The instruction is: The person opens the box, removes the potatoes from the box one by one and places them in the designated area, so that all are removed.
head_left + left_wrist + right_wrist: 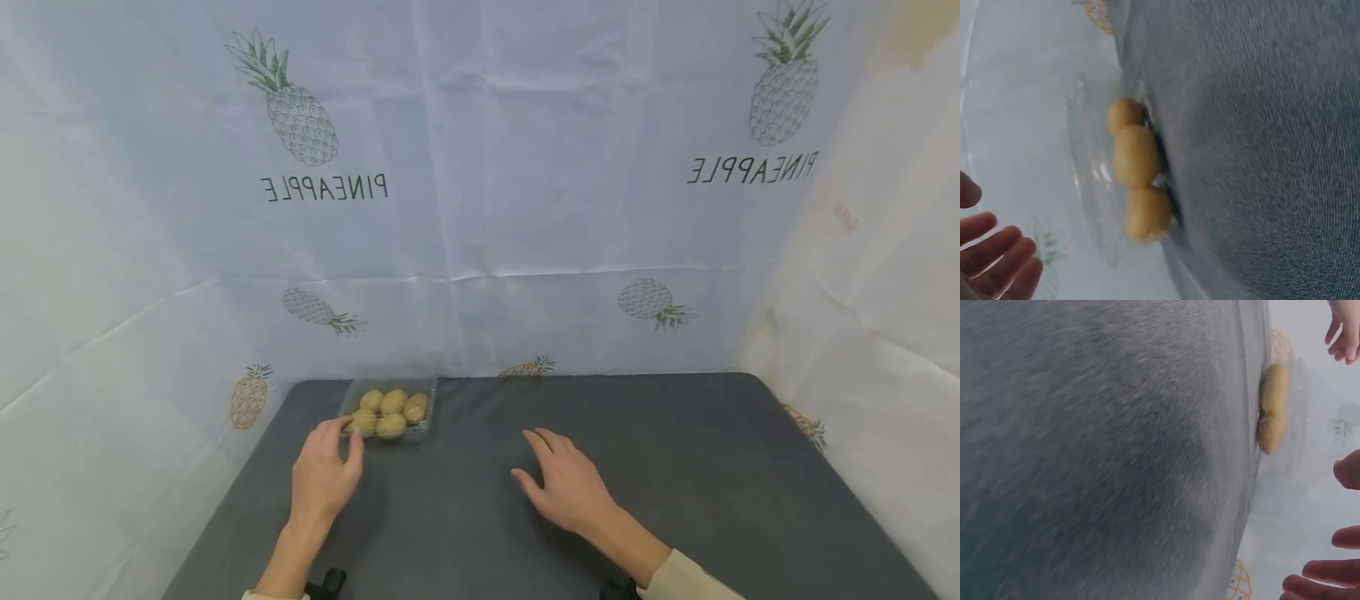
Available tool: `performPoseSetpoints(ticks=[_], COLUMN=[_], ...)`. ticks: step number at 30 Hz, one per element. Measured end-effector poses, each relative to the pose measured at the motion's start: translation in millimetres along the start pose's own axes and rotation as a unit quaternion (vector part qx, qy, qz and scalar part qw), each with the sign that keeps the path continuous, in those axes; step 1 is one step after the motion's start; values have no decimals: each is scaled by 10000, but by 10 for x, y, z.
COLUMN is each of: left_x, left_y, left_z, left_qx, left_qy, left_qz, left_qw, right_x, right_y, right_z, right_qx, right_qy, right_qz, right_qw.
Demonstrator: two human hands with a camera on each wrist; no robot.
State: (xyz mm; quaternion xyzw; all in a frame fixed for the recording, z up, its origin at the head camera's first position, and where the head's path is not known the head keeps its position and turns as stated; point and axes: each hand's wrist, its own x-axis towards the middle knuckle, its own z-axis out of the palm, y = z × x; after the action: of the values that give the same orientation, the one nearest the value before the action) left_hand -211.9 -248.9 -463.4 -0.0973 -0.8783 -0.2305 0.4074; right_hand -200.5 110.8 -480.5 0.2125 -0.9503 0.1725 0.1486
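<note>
A clear plastic box [429, 427] stands at the back left of the dark table, with several yellow-brown potatoes [392, 426] in it. In the left wrist view the potatoes [1137, 156] lie in a row inside the see-through walls. My left hand [324, 471] hovers at the box's near left corner, fingers apart and holding nothing; contact with the box does not show. To the right, over the middle of the table, my right hand [566, 483] hangs in the air with fingers spread and nothing in them.
The dark grey table [675, 467] is enclosed by white cloth [510, 217] printed with pineapples, behind it and on both sides. The box stands close to the back edge, near the cloth.
</note>
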Motion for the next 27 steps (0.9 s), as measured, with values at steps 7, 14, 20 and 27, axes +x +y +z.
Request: performPoseSetpoints(ticks=[7, 14, 20, 27], left_x=[112, 184, 179, 146], left_y=[-192, -353, -467, -524], left_z=[78, 104, 146, 243], left_qx=[-504, -639, -900, -1338], left_qy=[255, 283, -35, -881], left_qz=[-81, -327, -683, -1318], left_qw=[9984, 9970, 9936, 9783], right_x=[194, 428, 694, 812], right_y=[-95, -234, -376, -455], right_z=[122, 225, 319, 442], right_qx=[293, 886, 1501, 1877], right_qy=[165, 152, 67, -188], right_qz=[8, 83, 46, 325], right_qw=[9994, 9959, 9886, 9815])
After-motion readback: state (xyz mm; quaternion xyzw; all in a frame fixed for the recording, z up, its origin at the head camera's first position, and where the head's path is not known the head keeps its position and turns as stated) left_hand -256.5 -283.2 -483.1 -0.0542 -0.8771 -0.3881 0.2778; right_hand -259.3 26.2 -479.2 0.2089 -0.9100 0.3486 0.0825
